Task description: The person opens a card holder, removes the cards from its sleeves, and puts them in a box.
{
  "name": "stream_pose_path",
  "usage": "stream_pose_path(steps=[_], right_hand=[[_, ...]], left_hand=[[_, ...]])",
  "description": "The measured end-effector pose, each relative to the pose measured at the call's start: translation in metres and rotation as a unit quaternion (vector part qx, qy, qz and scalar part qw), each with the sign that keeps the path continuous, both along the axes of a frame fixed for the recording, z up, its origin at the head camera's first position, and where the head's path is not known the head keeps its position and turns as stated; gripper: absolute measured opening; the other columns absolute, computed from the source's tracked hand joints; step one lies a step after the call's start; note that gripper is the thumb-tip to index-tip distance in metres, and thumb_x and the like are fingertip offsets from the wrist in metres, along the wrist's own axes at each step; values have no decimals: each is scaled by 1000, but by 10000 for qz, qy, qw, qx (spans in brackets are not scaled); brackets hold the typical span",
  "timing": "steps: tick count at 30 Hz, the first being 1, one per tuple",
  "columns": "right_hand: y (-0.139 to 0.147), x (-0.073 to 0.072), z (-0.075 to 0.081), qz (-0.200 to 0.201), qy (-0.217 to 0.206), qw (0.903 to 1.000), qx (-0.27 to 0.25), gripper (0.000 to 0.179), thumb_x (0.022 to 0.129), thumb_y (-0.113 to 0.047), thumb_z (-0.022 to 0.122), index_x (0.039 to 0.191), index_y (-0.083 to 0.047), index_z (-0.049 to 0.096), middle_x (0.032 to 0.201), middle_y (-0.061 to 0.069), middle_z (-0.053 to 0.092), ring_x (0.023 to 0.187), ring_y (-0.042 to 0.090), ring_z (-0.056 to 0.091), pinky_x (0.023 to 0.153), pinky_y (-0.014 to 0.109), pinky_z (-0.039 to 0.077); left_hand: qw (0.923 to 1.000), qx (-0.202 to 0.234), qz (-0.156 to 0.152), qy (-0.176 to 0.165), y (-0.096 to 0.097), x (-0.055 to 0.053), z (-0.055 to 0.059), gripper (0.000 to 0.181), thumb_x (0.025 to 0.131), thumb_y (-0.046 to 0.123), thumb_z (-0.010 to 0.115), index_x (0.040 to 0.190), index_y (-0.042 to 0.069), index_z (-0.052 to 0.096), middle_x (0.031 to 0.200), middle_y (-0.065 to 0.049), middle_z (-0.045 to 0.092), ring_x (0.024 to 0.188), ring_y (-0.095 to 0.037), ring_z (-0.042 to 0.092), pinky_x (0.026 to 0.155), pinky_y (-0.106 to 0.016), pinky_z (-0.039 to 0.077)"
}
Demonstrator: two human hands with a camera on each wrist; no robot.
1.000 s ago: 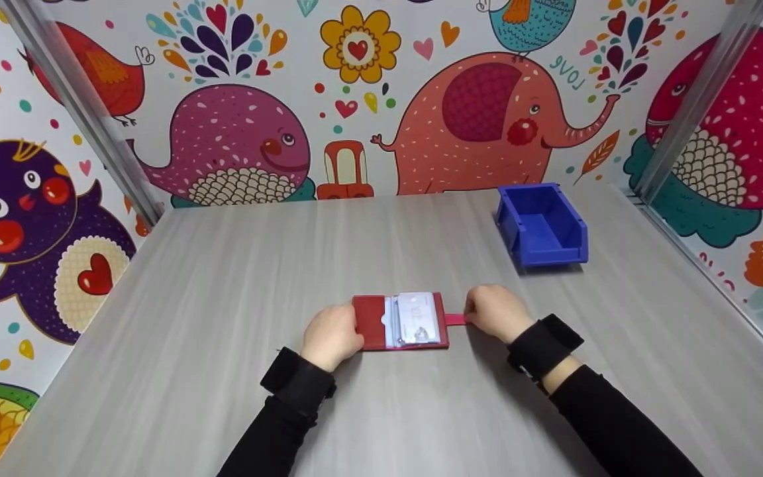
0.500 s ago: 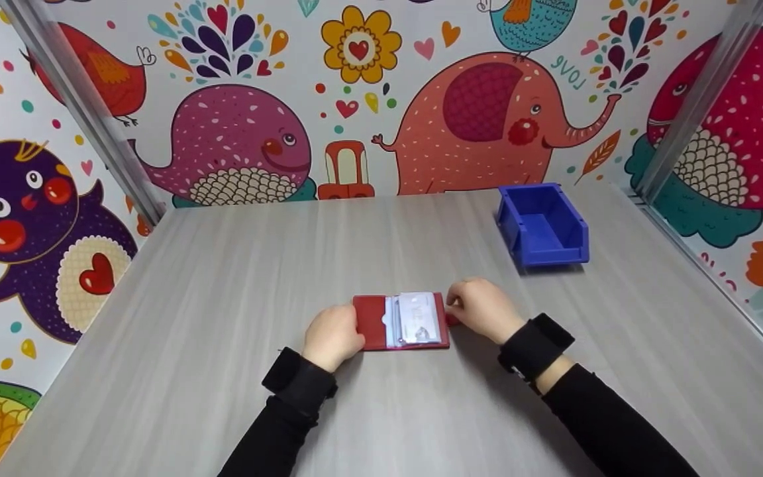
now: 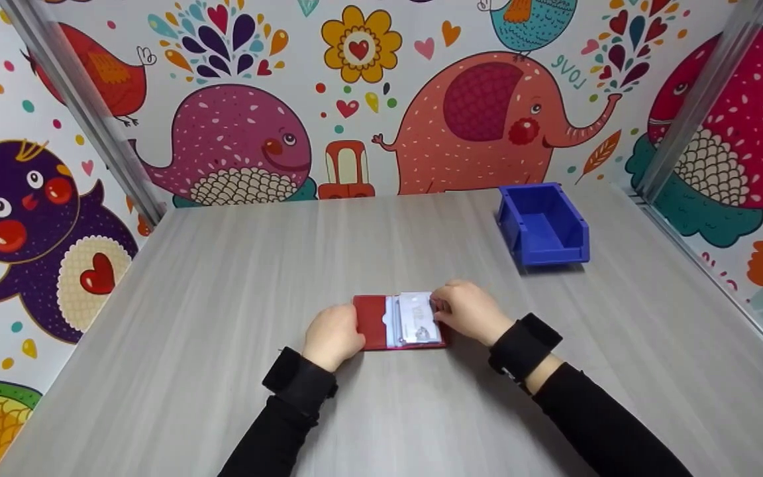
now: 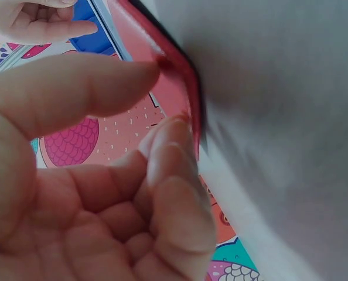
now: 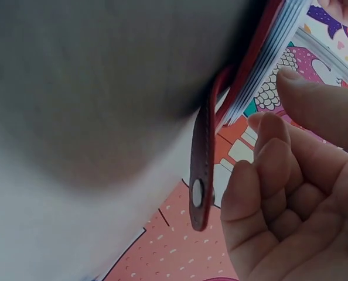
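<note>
A red card holder (image 3: 371, 322) lies spread open on the table, with clear card sleeves (image 3: 416, 319) stacked on its right half. My left hand (image 3: 333, 336) pinches the left edge of the cover, thumb on top and fingertips at the rim. At the right edge of the sleeves is my right hand (image 3: 477, 311), thumb and fingers apart and loosely bent. In the right wrist view, a dark red strap (image 5: 201, 158) with a metal snap (image 5: 197, 193) sticks out from the cover, beside the fingers. The sleeve edges fan out close to the right thumb.
A blue plastic bin (image 3: 544, 225) stands at the back right of the grey wood-grain table (image 3: 255, 258). Walls printed with cartoon animals (image 3: 242, 142) enclose the back and sides, with metal posts (image 3: 83, 112) at the corners.
My right hand has let go of the strap, which it held stretched out to the right, and moved left to the edge of the sleeves. The left hand stays put.
</note>
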State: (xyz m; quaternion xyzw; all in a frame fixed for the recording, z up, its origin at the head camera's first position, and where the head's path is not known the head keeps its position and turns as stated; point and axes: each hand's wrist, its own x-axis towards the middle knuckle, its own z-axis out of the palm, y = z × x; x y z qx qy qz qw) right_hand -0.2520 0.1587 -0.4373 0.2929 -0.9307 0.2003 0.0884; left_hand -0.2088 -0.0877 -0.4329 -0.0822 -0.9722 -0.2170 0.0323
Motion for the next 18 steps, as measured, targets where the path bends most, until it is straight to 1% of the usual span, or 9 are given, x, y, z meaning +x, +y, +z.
stream_pose_path(steps=[3, 8, 11, 16, 18], right_hand=[[-1, -1, 0, 21, -50, 10000, 69, 18, 77, -2, 81, 89, -3, 68, 73, 0, 50, 70, 18, 49, 63, 34, 42], [-1, -2, -1, 73, -104, 9997, 199, 17, 77, -2, 80, 87, -4, 66, 71, 0, 48, 69, 17, 48, 62, 33, 40], [-2, -2, -1, 75, -164, 9996, 239, 17, 77, -3, 80, 88, -4, 67, 71, 0, 49, 69, 17, 48, 63, 34, 41], [-1, -3, 0, 60, -269, 9992, 294, 20, 78, -3, 80, 95, -2, 70, 74, 2, 53, 71, 19, 50, 66, 35, 44], [-1, -3, 0, 77, -295, 9991, 305, 19, 78, -3, 80, 94, -2, 71, 73, 2, 53, 70, 19, 50, 65, 35, 43]], left_hand=[[10000, -10, -31, 60, 0, 0, -1, 9, 73, 0, 67, 78, 3, 60, 72, -7, 60, 67, -23, 54, 65, -39, 48], [9999, -33, -66, 113, -1, 0, -1, 10, 73, -1, 67, 76, 3, 59, 71, -6, 59, 66, -23, 53, 64, -39, 47], [9999, -38, -58, 113, -1, 0, -1, 9, 73, -1, 67, 75, 4, 59, 71, -6, 59, 65, -23, 53, 64, -39, 47], [9999, -39, -51, 149, -1, -1, -1, 10, 72, -1, 66, 74, 4, 58, 70, -6, 59, 65, -23, 53, 63, -39, 47], [9999, -44, -42, 133, -1, -1, -1, 10, 72, 0, 67, 74, 4, 58, 70, -6, 58, 65, -23, 53, 63, -39, 47]])
